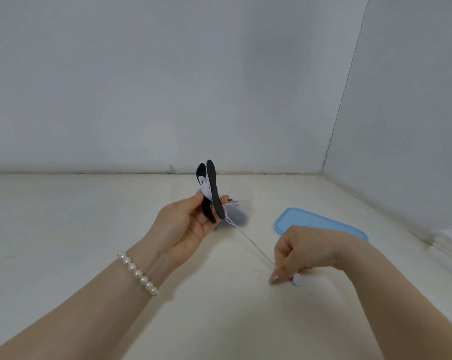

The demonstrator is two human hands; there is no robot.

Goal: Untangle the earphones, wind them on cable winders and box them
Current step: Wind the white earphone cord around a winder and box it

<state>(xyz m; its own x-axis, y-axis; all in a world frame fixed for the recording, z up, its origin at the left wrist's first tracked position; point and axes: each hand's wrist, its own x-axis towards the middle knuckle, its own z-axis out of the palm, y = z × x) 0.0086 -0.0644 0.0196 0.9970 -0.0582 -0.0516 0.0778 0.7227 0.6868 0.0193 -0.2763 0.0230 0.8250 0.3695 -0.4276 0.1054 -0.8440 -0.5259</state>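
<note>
Head view: your left hand grips a black cable winder upright above the table, thumb and fingers curled round its lower half. White earphone cord is already bunched between its two flaps. A loose strand runs taut down to your right hand, which pinches the cord near a white earbud, low over the table. Step in hand: winding, by the look of it nearly done. Next, you need to carry that tail round the core, keeping tension, then tuck the bud. The clear box waits just behind the winder, something dark inside; its blue lid lies off beside it.
</note>
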